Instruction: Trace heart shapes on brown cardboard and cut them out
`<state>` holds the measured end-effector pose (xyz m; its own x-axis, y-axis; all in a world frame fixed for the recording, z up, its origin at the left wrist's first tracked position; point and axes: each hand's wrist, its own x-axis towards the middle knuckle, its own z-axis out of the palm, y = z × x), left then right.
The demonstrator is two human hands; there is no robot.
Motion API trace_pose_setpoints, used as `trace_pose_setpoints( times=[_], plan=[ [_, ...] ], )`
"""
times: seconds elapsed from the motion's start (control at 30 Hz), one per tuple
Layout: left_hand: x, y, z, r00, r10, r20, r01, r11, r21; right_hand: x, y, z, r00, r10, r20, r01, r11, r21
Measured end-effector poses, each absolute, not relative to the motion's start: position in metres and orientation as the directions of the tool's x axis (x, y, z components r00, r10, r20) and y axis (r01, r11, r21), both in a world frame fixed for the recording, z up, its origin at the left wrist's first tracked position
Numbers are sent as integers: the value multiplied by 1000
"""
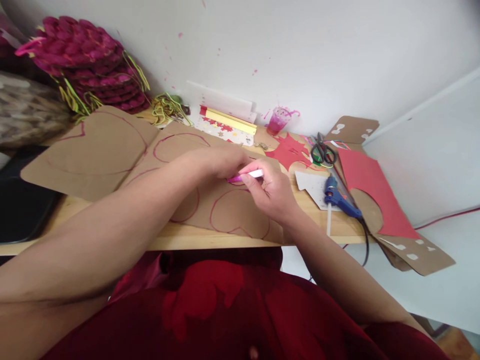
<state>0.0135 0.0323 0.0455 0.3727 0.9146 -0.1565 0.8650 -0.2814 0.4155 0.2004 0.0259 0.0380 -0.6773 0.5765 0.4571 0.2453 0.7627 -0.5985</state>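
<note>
No readable text, brands or numbers anywhere. Magenta outlines (211, 216) on the brown cardboard (240, 209) are hand-drawn curves, not letters or digits. Any print on the white-ended marker (256, 174), blue hot glue gun (341, 201) or pink-stained cup (278, 122): too small or blurred to make out.

The cardboard (204, 200) is brown, and its pattern is of rounded, dark pink outlines. The marker (255, 174) is white and pink, the glue gun (342, 202) blue. The garment (225, 310) is dark red with brighter red patches.
</note>
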Motion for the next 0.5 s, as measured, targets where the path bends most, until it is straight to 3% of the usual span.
trace_pose_setpoints(
  times=[0.5],
  plan=[
    [8, 39, 37, 440, 884, -157, 817, -321, 479, 204, 28, 41, -715, 551, 430, 246, 774, -584]
  ],
)
